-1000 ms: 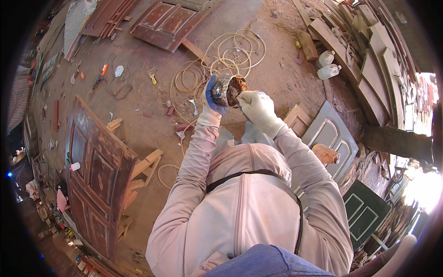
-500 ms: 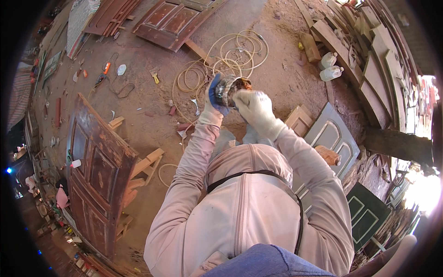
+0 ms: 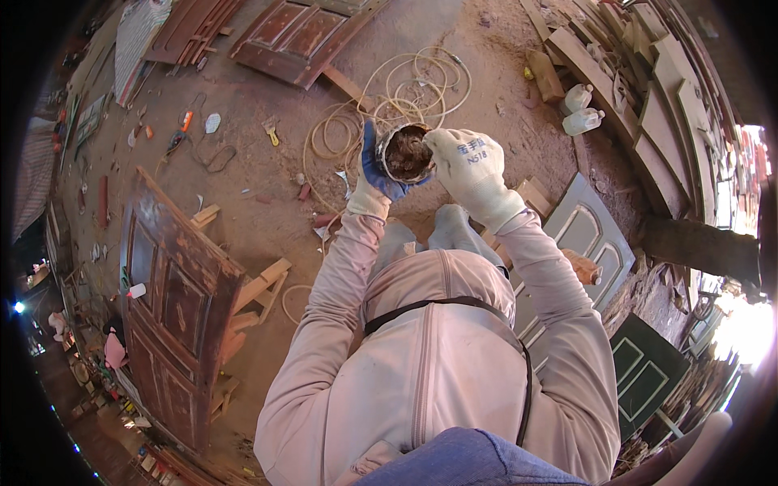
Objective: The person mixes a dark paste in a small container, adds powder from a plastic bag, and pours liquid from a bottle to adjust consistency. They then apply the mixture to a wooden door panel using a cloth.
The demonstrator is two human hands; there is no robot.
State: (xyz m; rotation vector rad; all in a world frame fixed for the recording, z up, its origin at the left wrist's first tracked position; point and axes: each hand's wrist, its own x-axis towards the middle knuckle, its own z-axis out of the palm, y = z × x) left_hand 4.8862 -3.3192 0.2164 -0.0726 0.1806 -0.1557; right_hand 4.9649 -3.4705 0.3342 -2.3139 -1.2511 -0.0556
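Blue coating covers the palm side of the glove on the left hand [image 3: 374, 176], which is clamped around the side of a round can [image 3: 386, 139], held up above the floor [image 3: 259, 93] in front of the person's legs [image 3: 450, 233]. What has just changed is the angle: half a second ago the can lay tipped away with the right hand [image 3: 470, 166] across part of its mouth; now the opening faces up toward the head, and the right hand has slid out to the right-hand edge. For the work in hand, that seems to mean a clearer look at the inside — a rough, reddish-brown mass [image 3: 408, 152] coats or fills it, though how deep it goes I cannot tell. The right hand, in a pale knitted glove, has its fingers drawn in and touching or nearly touching the rim (whether they pinch a tool, I cannot tell). Beyond the can lies a loosely coiled hose [image 3: 469, 83], with a yellow-handled scraper [image 3: 273, 138] on the floor to its left. A worn brown door [image 3: 182, 296] leans on wooden supports [image 3: 263, 279] at the left; a grey panelled door [image 3: 582, 231] lies to the right — both well apart from the can.
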